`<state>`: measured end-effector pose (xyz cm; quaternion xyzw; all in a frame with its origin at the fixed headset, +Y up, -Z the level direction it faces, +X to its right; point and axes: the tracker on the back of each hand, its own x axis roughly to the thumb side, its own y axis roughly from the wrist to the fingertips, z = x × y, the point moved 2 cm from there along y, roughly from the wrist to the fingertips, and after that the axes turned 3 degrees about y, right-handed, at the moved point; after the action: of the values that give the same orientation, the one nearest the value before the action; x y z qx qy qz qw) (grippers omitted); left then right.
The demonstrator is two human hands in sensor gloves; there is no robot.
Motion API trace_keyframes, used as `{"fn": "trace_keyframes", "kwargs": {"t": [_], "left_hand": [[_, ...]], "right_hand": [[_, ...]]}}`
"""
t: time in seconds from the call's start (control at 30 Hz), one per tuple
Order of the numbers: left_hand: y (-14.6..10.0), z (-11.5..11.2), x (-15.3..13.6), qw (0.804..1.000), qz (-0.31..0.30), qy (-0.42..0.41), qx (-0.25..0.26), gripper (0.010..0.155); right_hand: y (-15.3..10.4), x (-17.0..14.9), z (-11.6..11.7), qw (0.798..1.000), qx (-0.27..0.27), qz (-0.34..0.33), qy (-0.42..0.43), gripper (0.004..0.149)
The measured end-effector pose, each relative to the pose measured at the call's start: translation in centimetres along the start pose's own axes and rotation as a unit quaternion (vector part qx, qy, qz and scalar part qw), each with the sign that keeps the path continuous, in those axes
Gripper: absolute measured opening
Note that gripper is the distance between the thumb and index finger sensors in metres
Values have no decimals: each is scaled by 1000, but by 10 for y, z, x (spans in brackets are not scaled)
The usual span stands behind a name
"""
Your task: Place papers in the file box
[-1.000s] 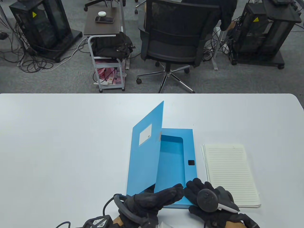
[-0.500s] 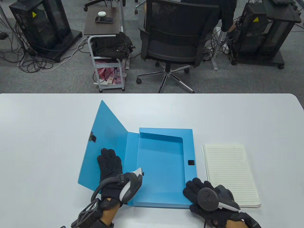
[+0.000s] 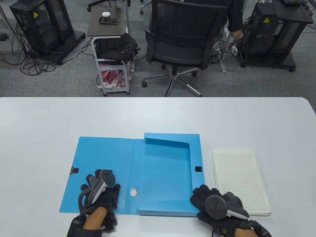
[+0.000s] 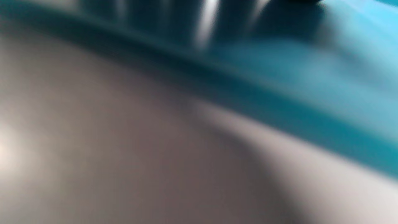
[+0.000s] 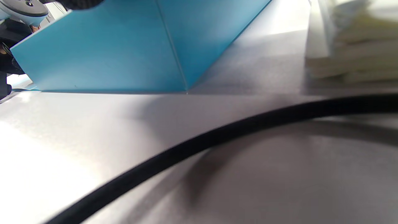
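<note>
The blue file box (image 3: pixel 167 172) lies open on the white table, its lid (image 3: pixel 98 153) folded flat to the left. My left hand (image 3: pixel 100 191) rests palm down on the lid's near part, holding nothing. My right hand (image 3: pixel 203 196) rests with spread fingers on the box's near right corner. A stack of lined papers (image 3: pixel 239 180) lies just right of the box, untouched. The right wrist view shows the box's wall (image 5: pixel 108 56) and the paper stack's edge (image 5: pixel 357 46). The left wrist view is blurred, showing the blue lid (image 4: pixel 295 77) and dark fingers (image 4: pixel 155 18).
A black snap patch (image 3: pixel 198 169) sits on the box's right rim and its mate (image 3: pixel 75 170) on the lid's left edge. A glove cable (image 5: pixel 217 140) crosses the right wrist view. Office chair (image 3: pixel 182 42) and cart (image 3: pixel 113 56) stand beyond the table's far edge.
My left hand swung the lid from upright over to the left and laid it flat on the table, then drew back toward the lid's near edge. My right hand stayed on the box's corner.
</note>
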<state>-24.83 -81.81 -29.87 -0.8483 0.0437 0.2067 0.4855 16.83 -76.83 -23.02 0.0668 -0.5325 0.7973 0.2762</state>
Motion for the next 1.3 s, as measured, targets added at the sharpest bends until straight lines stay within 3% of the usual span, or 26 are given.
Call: {"fn": "trace_keyframes", "kwargs": {"t": [0.3,0.4,0.5,0.6,0.7,0.77,0.83,0.9,0.97,1.0,1.07,1.1,1.17,1.27,1.3], "left_hand": [[0,6,-5,997,-24,-72,24,79],[-3,13,-6,989,-51,-138,5,80],[-12,23,-5,976,-72,-204,38,81],[-28,34,4,966,-118,-216,83,82],[-55,44,20,946,-194,-215,147,85],[-77,50,35,916,-281,-205,199,89],[-90,47,50,875,-377,-248,177,91],[-99,42,59,842,-422,-297,158,95],[-101,37,68,837,-443,-292,131,97],[-102,34,72,841,-452,-274,120,97],[-104,32,73,847,-450,-243,144,97],[-104,31,74,850,-451,-232,145,97],[-102,31,72,854,-447,-230,132,97],[-96,33,70,855,-438,-249,124,96],[-95,33,69,856,-435,-251,120,96]], "right_hand": [[0,-1,-1,1000,-3,3,4,60],[1,0,-1,1000,1,2,-2,60],[2,-1,-2,1000,4,0,-2,60],[2,-1,-2,1000,5,-1,2,60],[2,0,-2,1000,4,0,-3,60],[2,0,-2,1000,5,1,1,60],[2,0,-2,1000,6,1,2,59],[2,0,-2,1000,5,2,2,59],[0,2,-5,1000,-15,-2,2,59],[-4,4,-12,998,-58,-4,-5,57],[-16,9,-34,991,-130,-14,-21,53],[-23,12,-52,984,-174,-41,-22,51],[-31,12,-92,973,-224,-24,-55,49],[-20,-9,-146,962,-218,68,-150,48],[-13,-18,-154,959,-214,89,-165,49]]}}
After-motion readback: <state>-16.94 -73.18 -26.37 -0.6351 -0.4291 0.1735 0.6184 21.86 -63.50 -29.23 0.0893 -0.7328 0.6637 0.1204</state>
